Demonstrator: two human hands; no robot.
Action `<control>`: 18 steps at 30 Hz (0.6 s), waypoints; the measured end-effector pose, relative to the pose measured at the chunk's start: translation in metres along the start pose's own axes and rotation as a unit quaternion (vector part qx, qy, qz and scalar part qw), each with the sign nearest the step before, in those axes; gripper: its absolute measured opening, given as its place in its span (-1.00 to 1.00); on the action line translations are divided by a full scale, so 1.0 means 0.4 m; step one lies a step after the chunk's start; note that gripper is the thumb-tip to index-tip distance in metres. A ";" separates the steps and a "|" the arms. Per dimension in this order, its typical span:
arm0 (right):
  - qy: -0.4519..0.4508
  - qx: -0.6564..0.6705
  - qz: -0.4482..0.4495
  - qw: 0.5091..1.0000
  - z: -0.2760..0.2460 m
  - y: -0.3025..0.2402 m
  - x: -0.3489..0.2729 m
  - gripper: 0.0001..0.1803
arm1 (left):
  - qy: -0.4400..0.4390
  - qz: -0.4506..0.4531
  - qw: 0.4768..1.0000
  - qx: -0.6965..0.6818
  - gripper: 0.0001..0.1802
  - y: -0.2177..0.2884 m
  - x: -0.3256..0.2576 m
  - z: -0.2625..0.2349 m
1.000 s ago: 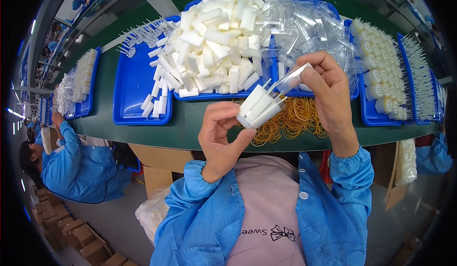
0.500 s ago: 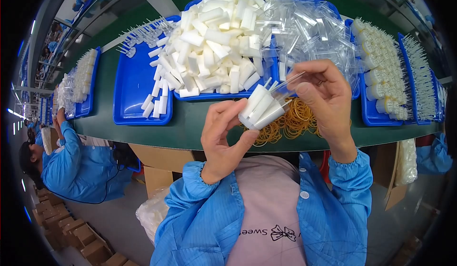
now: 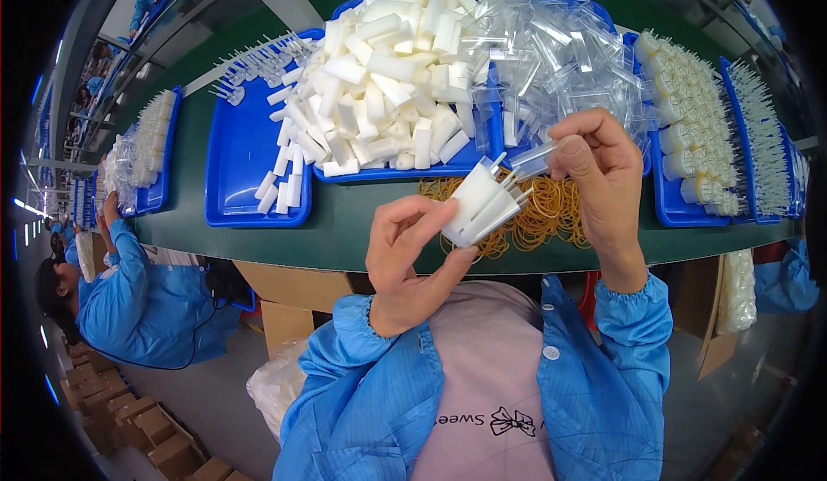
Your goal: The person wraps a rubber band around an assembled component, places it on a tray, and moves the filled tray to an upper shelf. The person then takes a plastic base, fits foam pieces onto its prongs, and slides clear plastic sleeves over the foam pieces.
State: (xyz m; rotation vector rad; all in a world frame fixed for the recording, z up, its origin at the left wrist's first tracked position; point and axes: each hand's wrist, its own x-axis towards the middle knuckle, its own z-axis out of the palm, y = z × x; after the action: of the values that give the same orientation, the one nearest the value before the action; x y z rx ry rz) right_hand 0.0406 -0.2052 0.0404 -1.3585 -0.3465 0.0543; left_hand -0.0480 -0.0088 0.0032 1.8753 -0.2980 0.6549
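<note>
Here left hand (image 3: 405,261) fingers clamp a fanned bundle of white sticks (image 3: 482,204) above the green surface (image 3: 362,227), steadying them; right hand (image 3: 603,179) fingers pinch a clear sleeve (image 3: 536,159) at their tips.

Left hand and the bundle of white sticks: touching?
Touching. The head view shows the left hand with thumb and fingers wrapped around the lower end of the white stick bundle.

Two hands, the left (image 3: 405,261) and the right (image 3: 603,179), are being seen over the bench (image 3: 362,231). Five blue trays (image 3: 245,162) are being counted, though more are possibly being hidden at the rim. One heap of white foam blocks (image 3: 379,76), one heap of clear sleeves (image 3: 551,42) and one pile of rubber bands (image 3: 538,218) are being shown; their pieces are lying too many to be counted.
</note>
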 end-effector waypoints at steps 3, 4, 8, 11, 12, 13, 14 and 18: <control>-0.005 -0.012 0.009 1.000 -0.001 0.001 0.004 -0.80 | -0.001 0.030 0.999 0.015 -0.44 0.006 0.004 0.000; -0.004 -0.012 0.009 1.000 0.003 0.001 0.003 -0.80 | -0.004 0.032 0.999 0.015 -0.44 0.007 0.004 0.000; -0.041 -0.030 0.027 0.998 0.014 0.001 -0.001 -0.80 | -0.002 0.032 0.999 0.015 -0.45 0.011 0.007 0.001; -0.041 -0.036 0.031 0.998 0.017 0.003 0.000 -0.81 | -0.010 0.032 0.999 0.029 -0.44 0.013 0.011 0.001; -0.040 -0.034 0.030 0.998 0.018 0.003 0.001 -0.81 | -0.019 0.027 0.999 0.034 -0.44 0.017 0.012 0.001; -0.041 -0.034 0.030 0.998 0.019 0.003 0.001 -0.81 | -0.028 0.021 0.999 0.039 -0.44 0.020 0.013 0.000; -0.042 -0.036 0.030 0.998 0.020 0.004 0.002 -0.81 | -0.027 0.021 0.999 0.040 -0.44 0.022 0.014 -0.001; -0.041 -0.046 0.028 0.998 0.022 0.000 0.004 -0.80 | -0.064 0.014 0.998 0.019 -0.45 0.023 0.023 -0.006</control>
State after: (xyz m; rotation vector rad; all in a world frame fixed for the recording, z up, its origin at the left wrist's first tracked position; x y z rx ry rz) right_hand 0.0397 -0.1964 0.0423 -1.4597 -0.3845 0.1418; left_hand -0.0457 -0.0094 0.0160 1.9565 -0.3976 0.5638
